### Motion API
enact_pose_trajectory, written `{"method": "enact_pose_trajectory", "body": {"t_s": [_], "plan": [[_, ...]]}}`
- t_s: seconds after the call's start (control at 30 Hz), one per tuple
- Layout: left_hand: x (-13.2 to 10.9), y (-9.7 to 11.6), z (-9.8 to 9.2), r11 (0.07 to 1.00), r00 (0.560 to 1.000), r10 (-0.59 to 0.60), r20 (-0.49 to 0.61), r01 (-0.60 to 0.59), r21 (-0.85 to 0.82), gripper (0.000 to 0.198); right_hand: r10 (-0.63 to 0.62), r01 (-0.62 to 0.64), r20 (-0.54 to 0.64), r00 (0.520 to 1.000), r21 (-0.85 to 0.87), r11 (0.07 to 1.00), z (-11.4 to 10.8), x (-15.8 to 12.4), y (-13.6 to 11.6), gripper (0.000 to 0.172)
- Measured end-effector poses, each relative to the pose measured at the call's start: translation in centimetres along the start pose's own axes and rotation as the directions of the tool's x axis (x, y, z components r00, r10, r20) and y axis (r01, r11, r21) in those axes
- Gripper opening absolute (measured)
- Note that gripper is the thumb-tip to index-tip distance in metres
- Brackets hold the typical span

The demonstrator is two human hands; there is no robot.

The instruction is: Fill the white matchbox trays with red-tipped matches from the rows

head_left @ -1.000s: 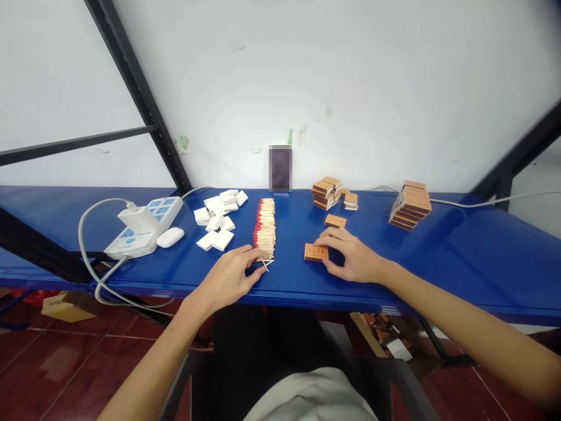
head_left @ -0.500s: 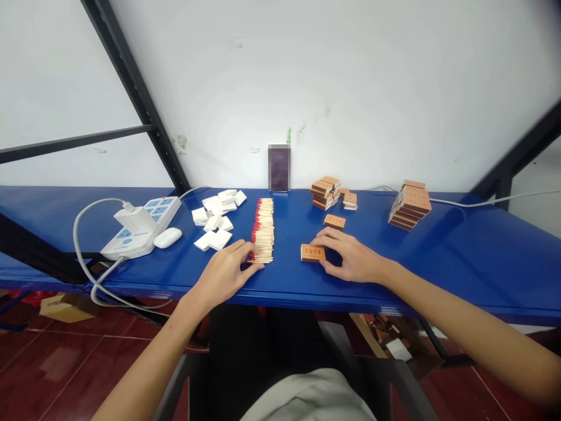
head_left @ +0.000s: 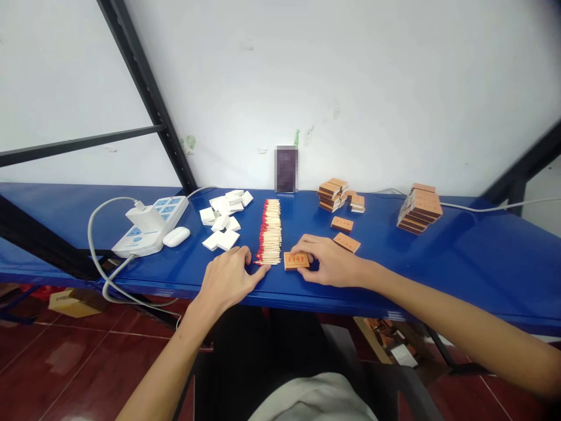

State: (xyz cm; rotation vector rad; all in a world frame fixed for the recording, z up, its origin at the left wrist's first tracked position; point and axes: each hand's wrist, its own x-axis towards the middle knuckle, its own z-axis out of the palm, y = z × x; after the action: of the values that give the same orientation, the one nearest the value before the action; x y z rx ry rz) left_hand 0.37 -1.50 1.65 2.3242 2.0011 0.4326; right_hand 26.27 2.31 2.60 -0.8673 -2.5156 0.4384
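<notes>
A long row of red-tipped matches (head_left: 270,231) lies on the blue table (head_left: 460,257). My left hand (head_left: 230,278) rests at the near end of the row, fingers curled and touching the matches there. My right hand (head_left: 331,263) pinches an orange matchbox (head_left: 295,261) flat on the table just right of the matches. Two more orange matchboxes lie behind that hand, one beside it (head_left: 346,242) and one farther back (head_left: 342,224).
White inner trays (head_left: 223,216) are scattered left of the matches. A white power strip (head_left: 151,225) with cable and a white earbud case (head_left: 176,236) sit at the left. Stacks of orange matchboxes stand at the back (head_left: 335,193) and the right (head_left: 419,208). Black frame bars cross the wall.
My right hand has slid the orange matchbox left, up beside the matches. My left hand has shifted slightly at the near end of the row, and the stray match there is gone from sight.
</notes>
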Motion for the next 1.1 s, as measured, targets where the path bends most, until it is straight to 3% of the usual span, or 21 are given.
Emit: {"method": "enact_pose_trajectory", "body": {"t_s": [0.23,0.43,0.67,0.9,1.1], "plan": [[0.0,0.4,0.3,1.0,1.0,0.027,-0.015,-0.027,-0.014,0.035,-0.057,0.058,-0.019,0.998,0.005,0.998,1.2,1.5,0.3,0.026],[-0.1,0.3,0.9,0.997,0.998,0.035,-0.043,-0.038,-0.068,0.032,-0.047,0.049,-0.073,0.996,0.025,0.998,1.5,1.0,0.6,0.029],[0.3,-0.6,1.0,0.974,0.998,0.01,-0.056,-0.022,-0.224,0.045,-0.12,0.139,-0.255,0.96,0.059,0.989,1.1,0.4,1.7,0.03],[0.4,-1.2,1.0,0.947,0.998,0.017,-0.053,-0.033,-0.318,0.051,-0.143,0.177,-0.293,0.945,0.094,0.98,1.5,0.7,1.8,0.031],[0.2,-0.7,0.3,0.956,0.999,0.05,0.002,-0.047,-0.29,0.036,-0.094,0.143,-0.319,0.943,0.135,0.981,1.7,0.8,1.8,0.026]]}}
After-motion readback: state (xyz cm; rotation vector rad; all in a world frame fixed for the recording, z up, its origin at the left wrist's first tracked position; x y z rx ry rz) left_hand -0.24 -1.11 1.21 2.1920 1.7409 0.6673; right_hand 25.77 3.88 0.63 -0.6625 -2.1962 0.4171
